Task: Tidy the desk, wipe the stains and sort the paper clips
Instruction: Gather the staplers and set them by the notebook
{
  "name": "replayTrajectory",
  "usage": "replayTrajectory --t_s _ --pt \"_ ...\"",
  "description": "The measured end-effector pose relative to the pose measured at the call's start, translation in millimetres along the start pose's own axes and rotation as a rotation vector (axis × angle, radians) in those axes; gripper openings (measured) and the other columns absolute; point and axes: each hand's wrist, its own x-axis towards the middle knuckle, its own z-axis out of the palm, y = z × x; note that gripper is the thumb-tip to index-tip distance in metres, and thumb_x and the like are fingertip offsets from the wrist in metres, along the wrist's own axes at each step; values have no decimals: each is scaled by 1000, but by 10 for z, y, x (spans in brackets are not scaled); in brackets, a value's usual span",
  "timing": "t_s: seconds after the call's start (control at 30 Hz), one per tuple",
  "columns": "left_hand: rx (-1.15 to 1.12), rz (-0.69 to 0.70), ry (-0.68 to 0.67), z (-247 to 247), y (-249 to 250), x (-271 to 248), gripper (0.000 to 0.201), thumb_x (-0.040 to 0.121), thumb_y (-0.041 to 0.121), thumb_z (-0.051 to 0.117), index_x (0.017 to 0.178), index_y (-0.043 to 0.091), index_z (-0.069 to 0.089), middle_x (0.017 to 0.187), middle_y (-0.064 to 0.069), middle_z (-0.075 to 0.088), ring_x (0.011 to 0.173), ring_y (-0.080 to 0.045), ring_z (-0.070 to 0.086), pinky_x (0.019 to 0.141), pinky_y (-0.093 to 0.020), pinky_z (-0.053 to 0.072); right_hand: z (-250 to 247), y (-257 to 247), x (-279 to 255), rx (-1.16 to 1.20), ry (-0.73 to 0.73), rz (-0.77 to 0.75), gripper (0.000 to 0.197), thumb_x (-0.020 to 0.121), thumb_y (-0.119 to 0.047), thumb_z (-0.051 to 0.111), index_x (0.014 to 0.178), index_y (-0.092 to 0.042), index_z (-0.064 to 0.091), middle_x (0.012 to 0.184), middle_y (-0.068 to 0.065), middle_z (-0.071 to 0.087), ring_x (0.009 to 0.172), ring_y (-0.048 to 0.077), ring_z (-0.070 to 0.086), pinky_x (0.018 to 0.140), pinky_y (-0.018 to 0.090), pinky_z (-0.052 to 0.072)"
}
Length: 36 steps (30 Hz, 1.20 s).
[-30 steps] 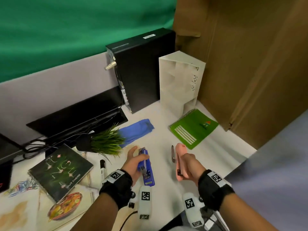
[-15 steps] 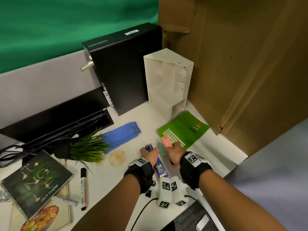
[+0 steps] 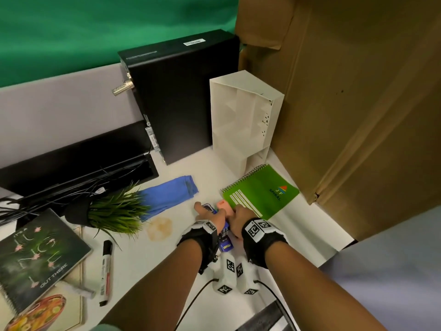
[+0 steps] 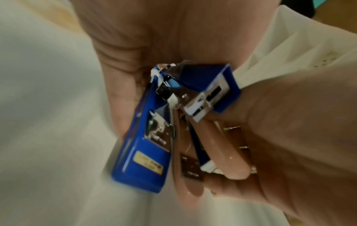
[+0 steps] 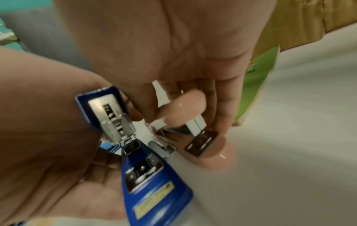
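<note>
Blue stapler (image 3: 225, 231) and pink stapler (image 3: 224, 206), gripped by left hand (image 3: 210, 217) and right hand (image 3: 238, 222) mid-frame, look rigid, light; hinged, so hold both arms closed.

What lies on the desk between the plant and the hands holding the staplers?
A brownish stain on bare desk, between the plant and the left hand; head view.

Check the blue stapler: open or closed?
Open. In the left hand, the blue stapler has its top arm swung away from its base, exposing the metal channel.
</note>
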Motion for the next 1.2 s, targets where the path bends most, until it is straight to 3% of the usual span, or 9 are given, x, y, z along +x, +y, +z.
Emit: replayTrajectory --t_s 0.13,0.23,0.33,0.47,0.7,0.8,0.93,1.1,1.2 --pt "110 34 21 13 19 52 77 89 38 45 148 22 -2 134 -18 44 114 -38 53 100 -45 44 21 1 38 10 -10 -48 38 98 -39 39 117 -10 55 118 15 62 105 30 59 81 29 43" --pt "175 39 72 48 39 84 70 92 49 36 148 23 3 140 -18 32 122 -39 45 104 -46 38 17 4 45 117 -32 -118 37 97 -37 38 127 -20 52 118 11 63 95 25 58 80 27 45" --pt "235 35 86 65 46 93 66 93 55 26 149 25 6 145 -17 22 127 -39 41 105 -47 36 7 17 50 261 -67 -159 40 96 -35 39 136 -34 46 122 4 63 88 16 53 79 22 41" --pt "274 52 91 65 26 82 64 95 51 27 149 24 7 148 -14 13 127 -38 41 102 -45 38 51 48 38 355 -81 -148 42 96 -32 42 137 -40 45 125 1 61 89 13 53 82 20 42" --pt "254 97 69 -22 -27 58 62 95 52 25 147 23 11 143 -13 18 121 -40 46 100 -49 43 84 22 41 408 -44 -115 42 93 -34 45 135 -36 44 119 5 64 91 20 61 83 31 52" --pt "215 83 36 -119 -88 31 61 94 46 37 145 25 11 137 -12 21 117 -40 47 96 -48 47 66 -26 21 285 -32 -106 46 96 -25 43 141 -29 39 128 9 59 104 26 59 90 32 48" --pt "171 119 50 -306 -215 -48 50 92 44 40 134 20 26 131 -11 29 109 -36 51 93 -48 48 -50 -267 -73 119 130 -126 44 94 -31 49 136 -21 46 136 13 51 125 30 47 103 36 40" --pt "357 128 49 -840 -543 -30 40 95 34 37 126 10 45 134 -13 47 119 -31 49 96 -34 39 -79 -834 -294 45 297 -361 30 87 -11 49 115 -15 58 117 14 53 111 32 49 92 31 38" --pt "556 86 61 -1249 -874 -62 45 96 36 34 124 5 52 135 -16 50 122 -32 48 99 -34 37 102 -1230 -427 40 173 -536 19 88 -10 49 104 -14 57 111 10 55 102 30 55 82 28 40"
